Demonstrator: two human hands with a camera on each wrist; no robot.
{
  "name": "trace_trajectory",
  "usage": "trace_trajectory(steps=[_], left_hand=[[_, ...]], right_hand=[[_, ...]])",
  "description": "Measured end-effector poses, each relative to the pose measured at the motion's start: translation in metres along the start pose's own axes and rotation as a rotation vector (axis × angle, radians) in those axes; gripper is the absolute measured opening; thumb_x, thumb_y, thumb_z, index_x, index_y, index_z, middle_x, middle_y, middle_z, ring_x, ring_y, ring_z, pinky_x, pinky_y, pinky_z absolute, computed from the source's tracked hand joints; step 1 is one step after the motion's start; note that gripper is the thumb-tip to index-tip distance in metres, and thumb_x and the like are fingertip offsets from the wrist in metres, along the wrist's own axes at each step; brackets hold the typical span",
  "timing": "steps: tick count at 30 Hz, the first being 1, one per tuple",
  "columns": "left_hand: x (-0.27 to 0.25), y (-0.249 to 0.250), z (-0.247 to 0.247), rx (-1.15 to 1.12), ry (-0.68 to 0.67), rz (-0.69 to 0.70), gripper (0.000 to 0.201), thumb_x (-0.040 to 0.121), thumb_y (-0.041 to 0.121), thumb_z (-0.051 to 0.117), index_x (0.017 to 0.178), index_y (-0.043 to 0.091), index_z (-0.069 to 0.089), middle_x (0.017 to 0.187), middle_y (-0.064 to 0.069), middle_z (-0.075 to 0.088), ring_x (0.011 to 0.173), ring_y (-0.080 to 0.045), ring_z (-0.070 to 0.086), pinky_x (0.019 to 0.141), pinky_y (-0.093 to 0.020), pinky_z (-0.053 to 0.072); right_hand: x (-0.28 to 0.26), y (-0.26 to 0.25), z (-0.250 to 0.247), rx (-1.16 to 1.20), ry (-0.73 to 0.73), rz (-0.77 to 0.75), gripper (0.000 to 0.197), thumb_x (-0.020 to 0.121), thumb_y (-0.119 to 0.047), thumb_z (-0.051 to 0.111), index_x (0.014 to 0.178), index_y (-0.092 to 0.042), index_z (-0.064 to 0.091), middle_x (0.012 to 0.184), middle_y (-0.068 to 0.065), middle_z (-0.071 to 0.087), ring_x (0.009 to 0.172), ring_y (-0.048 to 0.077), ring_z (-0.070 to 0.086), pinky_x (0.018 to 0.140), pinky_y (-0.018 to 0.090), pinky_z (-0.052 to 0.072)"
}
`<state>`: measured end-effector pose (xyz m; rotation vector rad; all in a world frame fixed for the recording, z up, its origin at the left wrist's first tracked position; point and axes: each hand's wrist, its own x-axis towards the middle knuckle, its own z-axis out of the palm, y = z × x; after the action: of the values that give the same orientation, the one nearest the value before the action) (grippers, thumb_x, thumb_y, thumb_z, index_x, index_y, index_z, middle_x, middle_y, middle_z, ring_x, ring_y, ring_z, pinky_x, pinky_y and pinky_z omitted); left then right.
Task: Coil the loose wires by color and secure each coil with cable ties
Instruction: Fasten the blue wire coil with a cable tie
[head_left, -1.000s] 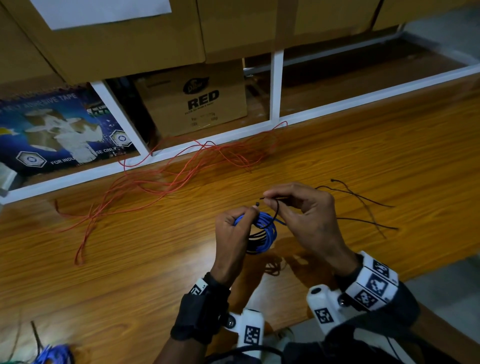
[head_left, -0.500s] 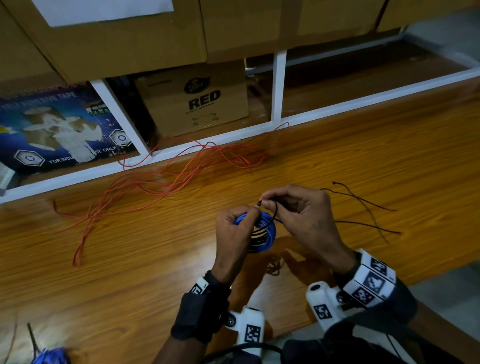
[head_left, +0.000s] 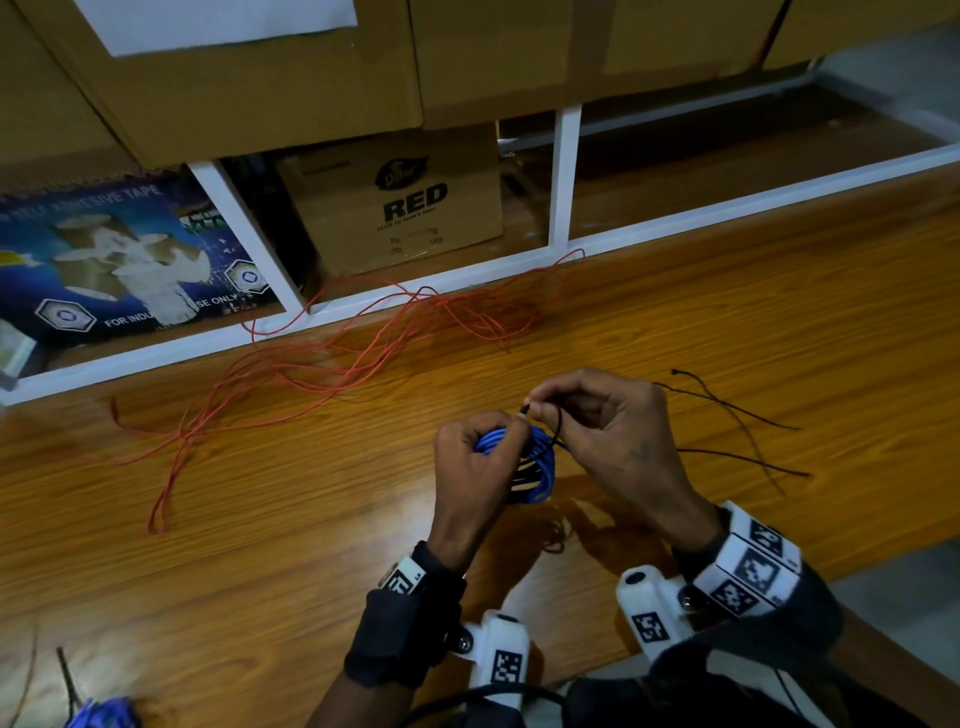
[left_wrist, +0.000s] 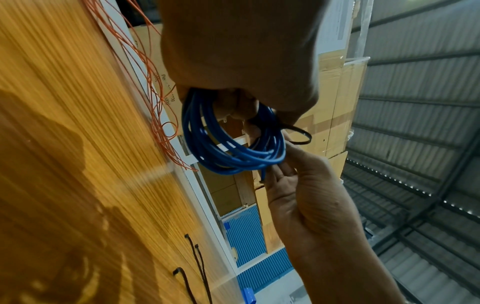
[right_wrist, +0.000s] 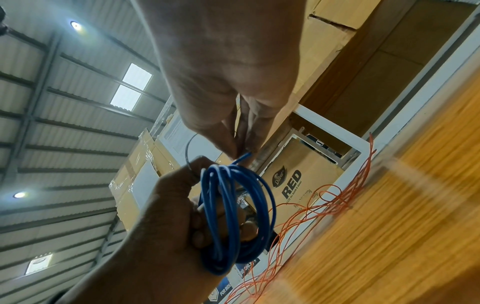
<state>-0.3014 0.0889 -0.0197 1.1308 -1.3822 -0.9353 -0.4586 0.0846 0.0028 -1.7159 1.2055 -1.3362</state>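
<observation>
1. left hand grips the blue wire coil above the table, near its front edge.
2. right hand pinches a black cable tie looped over the coil's top.
3. red wire lies loose along the far edge.

blue coil, orange wire, black ties

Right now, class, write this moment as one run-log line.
left hand: grips blue coil | right hand: pinches black tie looped round coil | red wire: loose on table | spare ties: on table
</observation>
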Motion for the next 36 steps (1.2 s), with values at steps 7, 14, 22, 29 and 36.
trace_trajectory(steps=[7,14,22,29,36], left_hand=[[0.001,-0.003,-0.005,0.126,-0.05,0.083,0.036,0.09,0.03,0.06,0.061,0.008,0.062,0.057,-0.005,0.058,0.052,-0.028,0.054,0.049,-0.044,0.042],[0.005,-0.005,-0.014,0.187,-0.132,0.081,0.035,0.09,0.028,0.06,0.061,0.009,0.064,0.059,-0.003,0.062,0.054,-0.027,0.058,0.051,-0.046,0.045],[0.005,-0.003,-0.016,0.255,-0.146,0.128,0.033,0.091,0.028,0.059,0.063,0.011,0.066,0.06,-0.001,0.065,0.054,-0.025,0.062,0.051,-0.047,0.048],[0.0,0.001,-0.016,0.289,-0.152,0.171,0.03,0.088,0.028,0.058,0.064,0.013,0.068,0.061,0.002,0.066,0.053,-0.02,0.063,0.05,-0.045,0.048],[-0.006,0.006,-0.019,0.323,-0.192,0.194,0.031,0.087,0.03,0.058,0.063,0.013,0.066,0.059,0.001,0.065,0.051,-0.019,0.061,0.048,-0.043,0.046]], right_hand=[[0.012,-0.006,-0.012,0.022,-0.219,0.087,0.018,0.091,0.001,0.072,0.103,-0.012,0.074,0.098,0.0,0.073,0.092,0.012,0.076,0.08,0.035,0.064],[0.015,-0.012,-0.018,-0.061,-0.271,-0.008,0.019,0.087,0.001,0.077,0.102,-0.011,0.08,0.093,-0.009,0.071,0.092,0.008,0.073,0.08,0.024,0.061],[0.003,-0.014,-0.009,-0.104,-0.117,-0.033,0.02,0.085,0.001,0.078,0.099,-0.013,0.081,0.089,-0.016,0.071,0.087,0.002,0.072,0.076,0.021,0.061],[0.001,-0.009,-0.01,-0.126,-0.155,-0.067,0.02,0.085,0.002,0.078,0.097,-0.013,0.082,0.091,-0.011,0.072,0.088,0.004,0.072,0.076,0.018,0.059],[0.007,-0.007,-0.022,0.029,-0.301,0.03,0.024,0.085,-0.003,0.08,0.106,-0.016,0.081,0.089,-0.009,0.074,0.09,0.014,0.072,0.076,0.028,0.06]])
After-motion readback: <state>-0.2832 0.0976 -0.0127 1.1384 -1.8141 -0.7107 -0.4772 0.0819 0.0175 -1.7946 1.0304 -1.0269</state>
